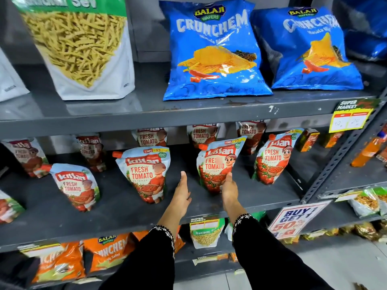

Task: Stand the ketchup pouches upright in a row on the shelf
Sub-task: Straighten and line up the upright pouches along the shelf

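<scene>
Several Kissan tomato ketchup pouches stand on the grey middle shelf [117, 208]. The front row holds one at the left [74, 186], one left of centre [144, 172], one at centre [217, 162] and one at the right [272, 158]. More pouches stand behind them [151, 137]. My right hand [229, 189] grips the lower right side of the centre pouch, which leans slightly. My left hand [181, 195] is open, fingers straight, in the gap between the centre pouch and the one left of centre, touching neither.
Blue Crunchem chip bags [213, 51] and a sev bag [79, 47] sit on the shelf above. Orange chip bags [104, 252] fill the shelf below. Juice cartons [310, 140] and an orange bottle [368, 149] stand at the right. A slotted upright post [343, 151] borders the shelf.
</scene>
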{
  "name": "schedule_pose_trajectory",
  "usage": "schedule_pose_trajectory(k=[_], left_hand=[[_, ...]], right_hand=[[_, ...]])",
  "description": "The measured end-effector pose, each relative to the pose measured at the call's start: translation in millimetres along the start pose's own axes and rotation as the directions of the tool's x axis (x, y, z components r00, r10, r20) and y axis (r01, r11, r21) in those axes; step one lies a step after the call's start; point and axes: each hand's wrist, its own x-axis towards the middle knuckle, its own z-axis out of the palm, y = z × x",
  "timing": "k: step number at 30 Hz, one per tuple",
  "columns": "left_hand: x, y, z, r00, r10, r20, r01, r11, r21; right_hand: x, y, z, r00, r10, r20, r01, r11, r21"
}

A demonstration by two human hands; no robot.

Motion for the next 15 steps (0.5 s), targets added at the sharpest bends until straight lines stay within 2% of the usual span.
schedule_pose_trajectory(k=[3,6,10,15], left_hand=[[-7,1,-38,0.999,-0.012,-0.038,0.012,1.000,-0.013],[-16,6,-80,1.000,-0.031,-0.004,0.031,0.999,0.008],[-16,16,-132,0.999,-0.035,0.031,0.034,0.999,0.042],[-14,38,-161,1.000,-0.027,-0.006,0.027,1.000,-0.001]], right_hand=[[-29,15,26,0.996,-0.041,-0.079,0.037,0.998,-0.049],[-56,26,54,0.996,-0.049,-0.079,0.041,0.994,-0.099],[-81,44,100,0.997,-0.007,0.074,0.011,0.998,-0.055],[-118,33,135,0.964,0.140,0.225,-0.162,0.984,0.080]])
